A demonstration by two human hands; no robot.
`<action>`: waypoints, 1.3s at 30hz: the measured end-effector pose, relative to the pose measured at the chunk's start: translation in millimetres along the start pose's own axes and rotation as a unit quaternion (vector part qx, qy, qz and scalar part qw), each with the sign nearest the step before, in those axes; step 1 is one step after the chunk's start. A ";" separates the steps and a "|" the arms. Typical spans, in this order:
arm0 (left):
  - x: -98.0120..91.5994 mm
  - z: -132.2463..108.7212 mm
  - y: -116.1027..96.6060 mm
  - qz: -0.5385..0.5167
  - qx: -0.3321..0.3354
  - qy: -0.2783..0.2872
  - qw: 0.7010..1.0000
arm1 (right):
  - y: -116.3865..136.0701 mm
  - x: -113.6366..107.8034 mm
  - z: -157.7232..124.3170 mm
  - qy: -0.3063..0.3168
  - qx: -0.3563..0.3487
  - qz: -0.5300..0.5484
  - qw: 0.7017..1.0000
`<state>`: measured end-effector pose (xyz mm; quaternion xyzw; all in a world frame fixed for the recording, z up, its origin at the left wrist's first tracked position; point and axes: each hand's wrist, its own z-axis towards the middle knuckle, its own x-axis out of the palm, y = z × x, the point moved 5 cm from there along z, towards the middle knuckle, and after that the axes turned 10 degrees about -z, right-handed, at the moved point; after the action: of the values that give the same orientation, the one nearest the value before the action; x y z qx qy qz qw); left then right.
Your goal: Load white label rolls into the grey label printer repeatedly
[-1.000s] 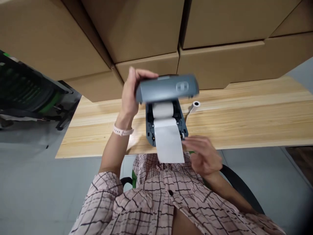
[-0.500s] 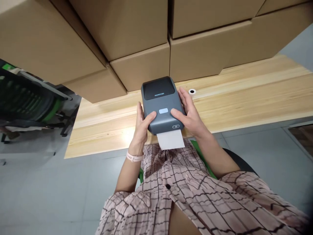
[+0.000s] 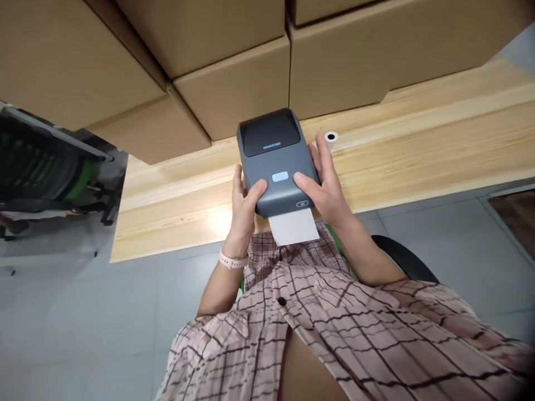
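The printer [image 3: 276, 162], near the front edge of the bench [image 3: 434, 150], has tiny blue letters [image 3: 272, 146] on its dark window [image 3: 261, 133], too small to read, and a pale oval sign [image 3: 302, 204] by its front right corner

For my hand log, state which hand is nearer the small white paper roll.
Right: the right hand is just left of the roll; the left hand is farther, across the dark grey boxy printer.
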<state>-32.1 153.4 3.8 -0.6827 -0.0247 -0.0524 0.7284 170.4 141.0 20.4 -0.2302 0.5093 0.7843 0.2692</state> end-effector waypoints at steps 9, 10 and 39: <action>0.1 -108.4 -10.3 0.102 0.028 -0.133 0.985 | 29.3 -24.8 2.9 -0.076 -0.105 -0.085 0.988; 6.9 -113.8 -0.7 0.082 -0.047 -0.065 0.993 | 30.9 -25.4 2.2 -0.078 -0.123 -0.093 0.985; -37.4 -82.0 -34.8 0.008 0.026 -0.106 0.994 | 53.8 -34.5 13.8 -0.028 -0.263 -0.215 0.940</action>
<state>-76.0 71.1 28.9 -0.6657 -0.0974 0.0267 0.7394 159.7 129.2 83.8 -0.3750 0.2154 0.8198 0.3753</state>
